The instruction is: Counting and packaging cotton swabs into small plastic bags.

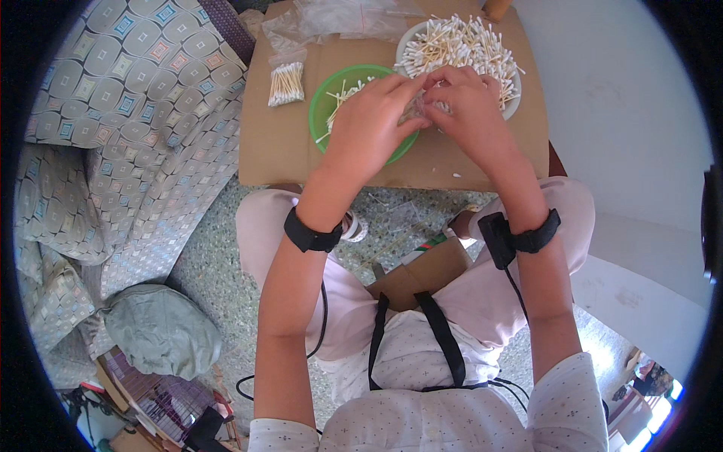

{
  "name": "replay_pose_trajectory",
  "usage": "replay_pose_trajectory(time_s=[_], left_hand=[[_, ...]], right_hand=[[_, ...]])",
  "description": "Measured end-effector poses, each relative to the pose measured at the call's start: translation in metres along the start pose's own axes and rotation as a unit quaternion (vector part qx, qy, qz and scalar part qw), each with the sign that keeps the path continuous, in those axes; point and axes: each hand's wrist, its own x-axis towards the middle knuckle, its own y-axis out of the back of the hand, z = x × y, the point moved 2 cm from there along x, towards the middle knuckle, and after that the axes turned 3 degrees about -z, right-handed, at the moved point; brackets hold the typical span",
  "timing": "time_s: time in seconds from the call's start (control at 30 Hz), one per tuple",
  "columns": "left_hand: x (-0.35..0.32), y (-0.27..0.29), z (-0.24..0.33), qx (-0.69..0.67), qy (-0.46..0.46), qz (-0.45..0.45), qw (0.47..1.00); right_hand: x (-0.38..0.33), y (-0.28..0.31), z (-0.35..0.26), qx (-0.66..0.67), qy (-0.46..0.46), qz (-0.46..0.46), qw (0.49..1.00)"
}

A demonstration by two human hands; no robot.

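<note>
My left hand (pixel 376 117) and my right hand (pixel 468 102) meet over the right side of a green bowl (pixel 316 124). Pinched between their fingers is a clear plastic bag (pixel 414 111), mostly hidden; what is inside it I cannot make out. Loose cotton swabs (pixel 340 98) lie in the green bowl, partly covered by my left hand. Beyond my right hand, a white plate (pixel 514 105) bears a large heap of cotton swabs (pixel 459 44). Left of the green bowl rests a filled bag of cotton swabs (pixel 286 83).
A cardboard-topped table (pixel 275 151) carries everything, with clear plastic bags (pixel 346 19) piled at its far edge. A patterned cloth (pixel 151 90) drapes on the left, and a white wall (pixel 617 98) stands on the right. A cardboard box (pixel 422 275) sits below, between my knees.
</note>
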Motion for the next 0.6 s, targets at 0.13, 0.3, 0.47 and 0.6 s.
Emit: replay_pose_trajectory(time_s=[0.13,0.3,0.47,0.6], left_hand=[[-0.001,-0.001,-0.002,-0.005,0.004,0.0,1.0],[0.002,0.008,-0.003,-0.031,-0.005,0.045,0.998],[0.005,0.014,-0.007,-0.098,0.058,0.036,0.993],[0.004,0.012,-0.008,-0.088,0.029,0.068,0.993]], right_hand=[[0.003,0.002,0.003,0.023,-0.018,0.016,0.999],[0.01,0.025,0.03,0.167,-0.08,0.053,0.981],[-0.002,0.028,0.032,-0.05,-0.105,0.021,0.993],[-0.004,0.012,0.033,-0.084,-0.08,0.007,0.993]])
